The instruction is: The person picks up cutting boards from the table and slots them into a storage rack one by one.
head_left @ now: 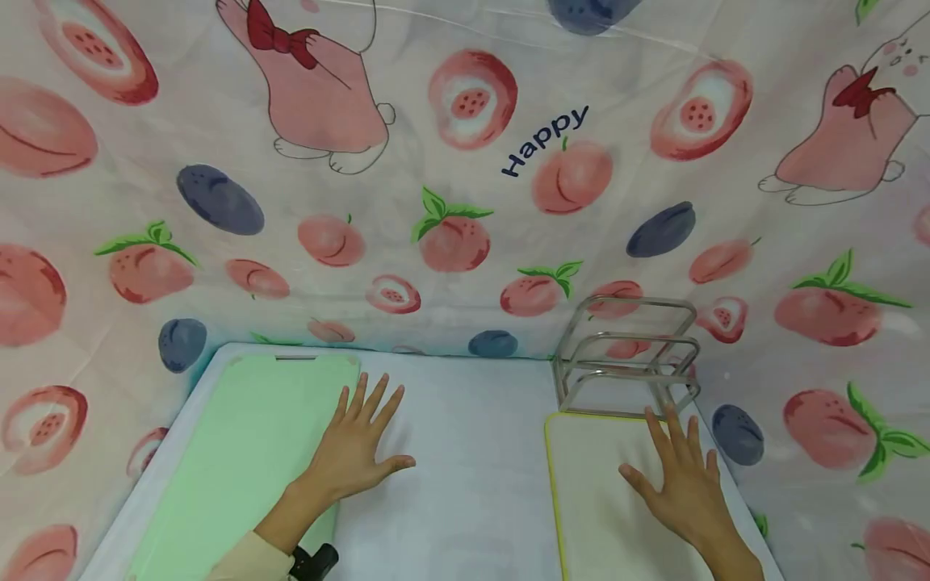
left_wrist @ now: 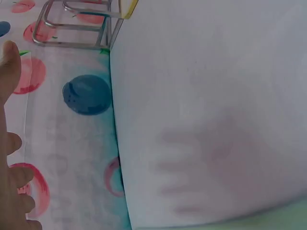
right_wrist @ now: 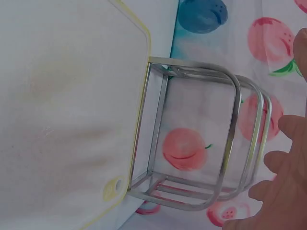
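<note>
Hovering, nothing grasped

Left hand (head_left: 356,453) released, fingers spread, over right edge of green board (head_left: 240,460). Right hand (head_left: 686,492) likewise over yellow-rimmed board (head_left: 590,492), flat just in front of wire rack (right_wrist: 232,129). Risk: pushing that board forward could shove the rack. Rack: both boards lie outside it.

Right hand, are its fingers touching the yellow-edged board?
Apart. The right wrist view shows the fingers clear of the yellow-edged board, with the metal rack and patterned cloth visible between them.
</note>
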{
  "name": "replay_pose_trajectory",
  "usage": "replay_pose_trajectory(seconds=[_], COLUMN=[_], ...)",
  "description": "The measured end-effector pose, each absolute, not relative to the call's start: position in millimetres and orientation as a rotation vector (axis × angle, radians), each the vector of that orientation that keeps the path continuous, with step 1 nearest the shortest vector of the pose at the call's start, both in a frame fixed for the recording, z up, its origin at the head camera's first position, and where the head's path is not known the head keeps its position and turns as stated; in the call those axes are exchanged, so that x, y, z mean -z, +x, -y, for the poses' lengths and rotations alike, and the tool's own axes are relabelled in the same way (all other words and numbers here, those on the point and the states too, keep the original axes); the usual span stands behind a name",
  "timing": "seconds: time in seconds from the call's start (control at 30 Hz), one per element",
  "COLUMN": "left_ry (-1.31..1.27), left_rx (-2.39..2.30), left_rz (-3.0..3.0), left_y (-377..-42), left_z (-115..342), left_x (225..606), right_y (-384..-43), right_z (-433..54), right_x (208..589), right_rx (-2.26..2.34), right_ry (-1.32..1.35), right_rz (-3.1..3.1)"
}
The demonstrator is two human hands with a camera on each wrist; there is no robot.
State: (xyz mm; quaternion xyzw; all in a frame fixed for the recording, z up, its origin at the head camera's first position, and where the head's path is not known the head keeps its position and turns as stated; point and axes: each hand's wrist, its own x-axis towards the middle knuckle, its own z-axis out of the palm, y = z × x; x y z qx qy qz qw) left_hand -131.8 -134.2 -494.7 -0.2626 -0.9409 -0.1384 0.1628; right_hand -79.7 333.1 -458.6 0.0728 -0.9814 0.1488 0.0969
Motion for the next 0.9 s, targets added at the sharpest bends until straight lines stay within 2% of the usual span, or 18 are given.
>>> replay_pose_trajectory(seconds=[0.27, 0.9], left_ry=[-0.791, -1.121], left_rx=[0.544, 0.950], left_rz=[2.703, 2.548], left_y=[-136.5, -144.3], left_z=[107.7, 20.7], left_x=[505.1, 518.8], right_y=[-82.4, -95.7], right_z=[-343.5, -361.4], right_x=[467.2, 473.6], right_rx=[-0.534, -0.731], right_ry=[0.149, 0.007], right_rz=[2.912, 2.861])
